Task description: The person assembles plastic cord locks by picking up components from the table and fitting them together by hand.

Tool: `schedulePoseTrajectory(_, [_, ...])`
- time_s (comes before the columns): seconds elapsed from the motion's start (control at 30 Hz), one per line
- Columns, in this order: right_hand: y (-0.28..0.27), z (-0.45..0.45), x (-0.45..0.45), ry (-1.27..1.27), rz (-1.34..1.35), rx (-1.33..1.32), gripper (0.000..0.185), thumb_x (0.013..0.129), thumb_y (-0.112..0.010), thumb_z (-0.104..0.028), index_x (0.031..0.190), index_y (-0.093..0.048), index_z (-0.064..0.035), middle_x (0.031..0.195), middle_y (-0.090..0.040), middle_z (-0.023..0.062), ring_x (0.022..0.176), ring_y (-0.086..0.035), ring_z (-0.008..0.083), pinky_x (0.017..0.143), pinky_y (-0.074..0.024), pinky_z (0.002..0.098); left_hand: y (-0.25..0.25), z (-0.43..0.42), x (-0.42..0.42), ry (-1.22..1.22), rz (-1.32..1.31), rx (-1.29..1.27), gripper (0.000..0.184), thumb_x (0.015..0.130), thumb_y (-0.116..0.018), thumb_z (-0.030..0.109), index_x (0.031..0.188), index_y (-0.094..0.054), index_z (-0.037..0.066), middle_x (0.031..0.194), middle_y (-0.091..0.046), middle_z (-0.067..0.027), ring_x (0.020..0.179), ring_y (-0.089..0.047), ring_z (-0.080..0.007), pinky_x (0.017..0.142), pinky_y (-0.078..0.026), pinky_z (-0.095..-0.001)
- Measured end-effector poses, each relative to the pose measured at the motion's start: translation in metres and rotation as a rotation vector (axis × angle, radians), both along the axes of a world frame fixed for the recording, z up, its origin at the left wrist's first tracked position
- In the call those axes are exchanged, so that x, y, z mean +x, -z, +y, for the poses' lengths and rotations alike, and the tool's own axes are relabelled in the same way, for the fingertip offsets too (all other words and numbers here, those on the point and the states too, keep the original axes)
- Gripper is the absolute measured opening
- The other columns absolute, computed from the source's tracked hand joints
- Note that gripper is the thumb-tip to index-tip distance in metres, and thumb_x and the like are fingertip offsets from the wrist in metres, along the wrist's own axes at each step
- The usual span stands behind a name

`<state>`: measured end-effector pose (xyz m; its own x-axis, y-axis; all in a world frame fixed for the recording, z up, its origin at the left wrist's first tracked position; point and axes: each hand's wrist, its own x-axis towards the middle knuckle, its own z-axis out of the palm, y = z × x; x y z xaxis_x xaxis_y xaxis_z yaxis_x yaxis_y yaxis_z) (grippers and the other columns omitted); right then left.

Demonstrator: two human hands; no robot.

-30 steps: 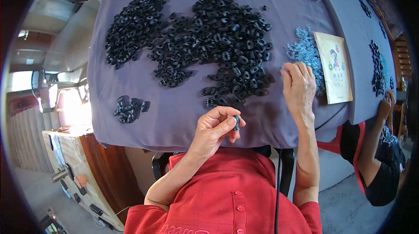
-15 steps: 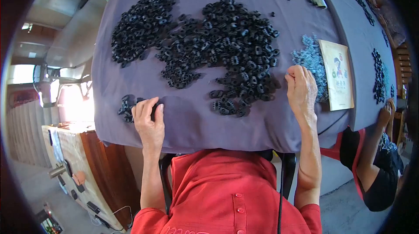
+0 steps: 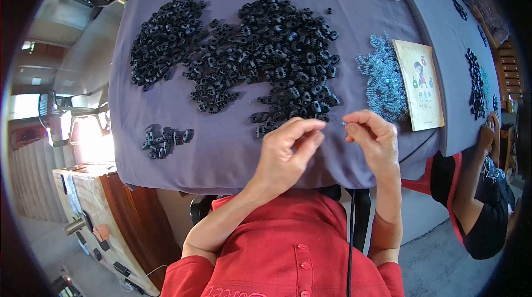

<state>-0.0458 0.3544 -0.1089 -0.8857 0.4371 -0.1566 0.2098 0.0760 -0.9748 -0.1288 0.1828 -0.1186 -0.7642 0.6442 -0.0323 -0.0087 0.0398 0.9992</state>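
My left hand (image 3: 292, 153) is at the front edge of the large pile of black claw-clip pieces (image 3: 277, 47), its thumb and index finger slightly apart with nothing visible between them. Facing it, my right hand (image 3: 377, 139) pinches a small silvery-blue spring (image 3: 343, 124) at its fingertips. More such springs lie in a loose heap (image 3: 385, 83) beyond the right hand. A small group of black clips (image 3: 166, 140) lies apart at the left front of the cloth.
A booklet (image 3: 419, 86) lies beside the spring heap. The purple-grey cloth (image 3: 221, 147) covers the table. At the right, another person's hands (image 3: 489, 130) are near more black pieces (image 3: 475, 83). A wooden cabinet (image 3: 127, 219) stands at lower left, and a black cable (image 3: 351, 241) hangs in front.
My left hand has left the small group of clips and moved right to the big pile's front edge. My right hand has come away from the spring heap, nearer the left.
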Motion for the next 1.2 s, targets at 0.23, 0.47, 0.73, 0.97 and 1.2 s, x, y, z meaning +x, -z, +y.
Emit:
schedulePoseTrajectory(0.23, [0.008,-0.006,0.012,0.042,0.042,-0.101,0.006,0.086,-0.062,0.000,0.091,-0.061,0.0006,0.076,-0.063,0.0024,0.069,-0.060,0.0073,0.062,-0.0495,0.0207,0.018,0.028,0.009,0.070,-0.125,0.033,0.018,0.087,-0.064,0.008,0.105,-0.064,0.005,0.080,-0.061,0.0037,0.065,-0.052,-0.0017,0.055,-0.042,-0.0171])
schedulePoseTrajectory(0.47, [0.015,-0.009,0.010,0.084,0.081,-0.143,0.006,0.085,-0.062,0.000,0.090,-0.059,0.0003,0.076,-0.063,0.0025,0.068,-0.060,0.0070,0.062,-0.0495,0.0207,0.011,0.030,0.005,0.119,-0.273,-0.015,0.014,0.093,-0.058,0.018,0.097,-0.058,0.005,0.076,-0.060,0.0018,0.061,-0.049,-0.0029,0.052,-0.040,-0.0180])
schedulePoseTrajectory(0.73, [0.012,-0.006,0.010,0.091,0.096,-0.281,0.006,0.085,-0.062,0.001,0.090,-0.059,0.0006,0.078,-0.063,0.0024,0.069,-0.060,0.0067,0.062,-0.0497,0.0205,0.005,0.035,0.007,0.162,-0.322,0.004,0.014,0.093,-0.056,0.016,0.101,-0.056,0.004,0.075,-0.060,-0.0006,0.062,-0.048,-0.0047,0.055,-0.041,-0.0200])
schedulePoseTrajectory(0.97, [0.022,-0.014,0.008,0.098,0.097,-0.079,0.006,0.084,-0.061,0.002,0.090,-0.058,0.0010,0.078,-0.063,0.0033,0.066,-0.060,0.0070,0.059,-0.0475,0.0206,0.016,0.030,0.010,0.045,-0.327,0.055,0.011,0.090,-0.062,0.014,0.097,-0.062,0.005,0.075,-0.061,0.0006,0.061,-0.051,-0.0031,0.053,-0.042,-0.0181])
schedulePoseTrajectory(1.2, [0.017,-0.018,-0.002,0.090,0.246,0.440,0.012,0.078,-0.062,0.007,0.087,-0.058,0.0003,0.075,-0.059,0.0074,0.065,-0.057,0.0142,0.059,-0.0459,0.0253,0.018,0.028,0.011,0.055,-0.396,0.028,0.015,0.091,-0.061,0.021,0.088,-0.060,0.006,0.070,-0.061,-0.0002,0.054,-0.050,-0.0032,0.048,-0.040,-0.0176])
